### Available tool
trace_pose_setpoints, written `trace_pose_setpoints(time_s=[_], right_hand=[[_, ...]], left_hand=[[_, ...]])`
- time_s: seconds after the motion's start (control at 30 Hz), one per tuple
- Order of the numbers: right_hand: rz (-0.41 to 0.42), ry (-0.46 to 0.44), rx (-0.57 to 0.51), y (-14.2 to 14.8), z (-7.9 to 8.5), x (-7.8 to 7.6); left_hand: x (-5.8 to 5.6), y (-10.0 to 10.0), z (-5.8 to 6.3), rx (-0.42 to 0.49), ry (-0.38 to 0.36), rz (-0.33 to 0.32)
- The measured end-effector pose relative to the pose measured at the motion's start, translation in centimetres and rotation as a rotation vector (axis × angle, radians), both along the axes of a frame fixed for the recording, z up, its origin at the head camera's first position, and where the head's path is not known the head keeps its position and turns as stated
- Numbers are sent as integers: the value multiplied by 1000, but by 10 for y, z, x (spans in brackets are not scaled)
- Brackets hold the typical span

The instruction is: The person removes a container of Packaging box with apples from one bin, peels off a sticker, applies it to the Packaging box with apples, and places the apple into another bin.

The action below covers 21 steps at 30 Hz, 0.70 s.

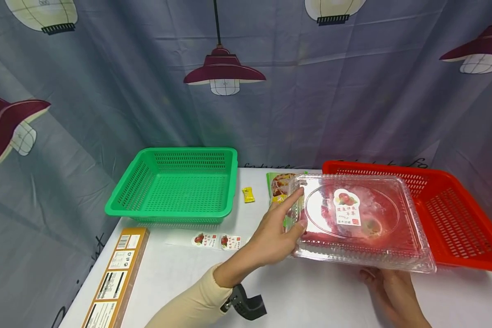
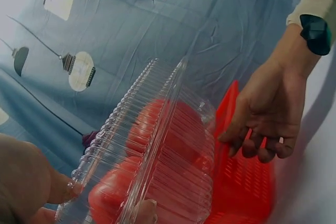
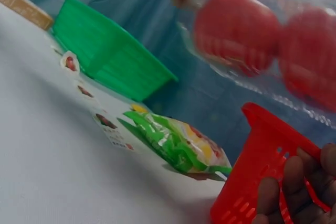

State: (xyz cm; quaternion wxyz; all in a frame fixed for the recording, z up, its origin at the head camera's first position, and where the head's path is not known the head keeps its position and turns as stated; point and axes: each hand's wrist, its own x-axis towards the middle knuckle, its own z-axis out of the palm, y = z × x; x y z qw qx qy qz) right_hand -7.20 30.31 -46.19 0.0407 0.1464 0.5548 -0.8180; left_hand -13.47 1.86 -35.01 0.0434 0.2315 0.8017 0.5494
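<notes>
My left hand (image 1: pixel 270 234) grips the left end of a clear plastic clamshell box (image 1: pixel 377 214), held tilted above the table. A white label (image 1: pixel 347 207) with printed red fruit sits on its lid. Large red apples (image 2: pixel 176 129) show through the clear walls in the left wrist view. Below the box, my right hand (image 1: pixel 389 289) is apart from it, partly hidden by it in the head view. Its fingers hang loosely bent beside the red basket (image 1: pixel 455 218) and hold nothing, as the left wrist view shows.
A green basket (image 1: pixel 172 214) stands at the back left. Beside it lie a small yellow packet (image 1: pixel 248 195) and a green snack bag (image 1: pixel 275 187), partly behind the box. A strip of labels (image 1: pixel 213 240) lies mid-table, and a long narrow carton (image 1: pixel 115 278) lies at the left.
</notes>
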Motion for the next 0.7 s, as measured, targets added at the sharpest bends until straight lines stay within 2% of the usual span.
trace_pose_setpoints(time_s=[0.13,0.2,0.4,0.6,0.7], right_hand=[[40,179,-71,2,-6,2],[60,234,-85,2,-8,2],[41,182,-46,-1,-7,-2],[24,240,-48,-4,-6,-1],[0,222,-9,-4,-5,0]], left_hand=[[-9,17,2,-9,24,-7],[-13,24,3,-11,32,-5],[-24,43,5,-40,42,4],[-32,67,8,-89,40,35],[-35,80,9,-100,38,53]])
